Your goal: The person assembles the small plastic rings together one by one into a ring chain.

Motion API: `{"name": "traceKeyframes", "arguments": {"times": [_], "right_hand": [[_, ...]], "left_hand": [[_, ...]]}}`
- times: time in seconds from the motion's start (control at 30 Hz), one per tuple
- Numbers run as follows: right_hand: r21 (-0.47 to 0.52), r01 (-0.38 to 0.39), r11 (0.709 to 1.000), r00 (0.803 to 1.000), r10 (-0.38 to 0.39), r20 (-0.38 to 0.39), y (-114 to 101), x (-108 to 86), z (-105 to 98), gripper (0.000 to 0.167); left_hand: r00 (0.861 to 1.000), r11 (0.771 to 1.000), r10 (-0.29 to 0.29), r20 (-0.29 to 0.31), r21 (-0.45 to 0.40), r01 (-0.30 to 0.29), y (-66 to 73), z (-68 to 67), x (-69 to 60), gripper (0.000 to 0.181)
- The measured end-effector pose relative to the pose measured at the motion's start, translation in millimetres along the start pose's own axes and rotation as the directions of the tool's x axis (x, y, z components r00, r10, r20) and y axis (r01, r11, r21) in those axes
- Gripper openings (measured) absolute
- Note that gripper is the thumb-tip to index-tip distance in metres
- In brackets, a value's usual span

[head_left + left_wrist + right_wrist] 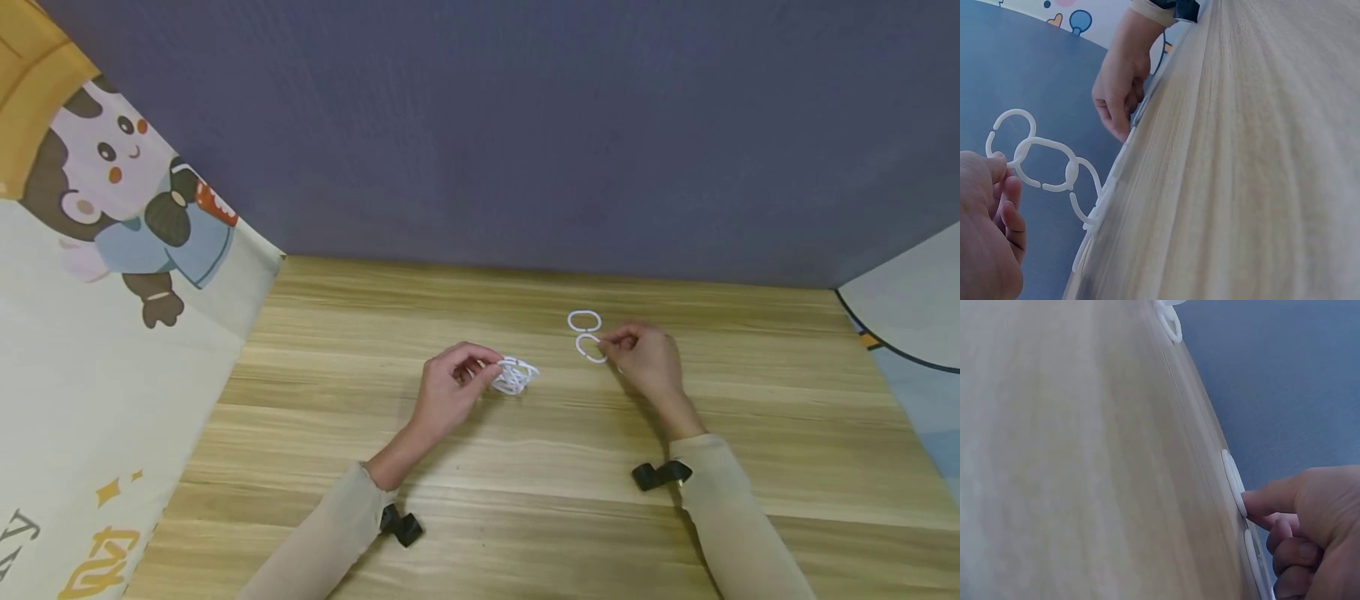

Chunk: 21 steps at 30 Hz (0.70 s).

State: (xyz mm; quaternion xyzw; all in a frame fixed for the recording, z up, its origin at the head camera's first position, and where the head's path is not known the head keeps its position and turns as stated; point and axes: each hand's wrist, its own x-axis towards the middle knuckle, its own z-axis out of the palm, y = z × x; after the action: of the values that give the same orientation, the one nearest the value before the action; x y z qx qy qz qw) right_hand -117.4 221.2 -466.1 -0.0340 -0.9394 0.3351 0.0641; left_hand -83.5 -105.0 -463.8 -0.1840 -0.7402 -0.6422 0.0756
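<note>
The left hand point(450, 387) has a small white chain point(514, 377) by the top link point(1017, 112), pinched at its edge with thumb and finger; the chain is just past those fingertips, on the side toward the right hand point(648, 362); some of it is held up, and the low part goes down to the table point(540, 517), where it looks bunched up. The right hand is a bit farther out and pinches the near ring point(578, 345) by its edge, with thumb and finger close together; that ring looks flat on the table; the far ring point(570, 320) is just beyond it, a little farther from the person, and I cannot tell if the two touch; the chain and the rings are apart, with bare wood between the hands.

The chain looks very light, like plastic; each link seems stiff but thin, so it may bend a bit or snap if squeezed hard; the chain as a whole should be floppy, since the links can swing and get in a muddle; the smooth sides may slip, so a soft pinch near the little gap in a link seems best; a flat ring is thin and hard to pick up, so a fingertip under its edge should help.
</note>
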Motion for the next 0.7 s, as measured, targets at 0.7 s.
{"name": "traceKeyframes", "arguments": {"times": [0.7], "right_hand": [[0.106,-0.042,0.994,0.994,0.052,-0.096,-8.3,2.4,-0.5,0.015]], "left_hand": [[0.999,1.000,-0.026,-0.019,-0.007,0.026,-0.2,1.7,4.6,0.008]]}}
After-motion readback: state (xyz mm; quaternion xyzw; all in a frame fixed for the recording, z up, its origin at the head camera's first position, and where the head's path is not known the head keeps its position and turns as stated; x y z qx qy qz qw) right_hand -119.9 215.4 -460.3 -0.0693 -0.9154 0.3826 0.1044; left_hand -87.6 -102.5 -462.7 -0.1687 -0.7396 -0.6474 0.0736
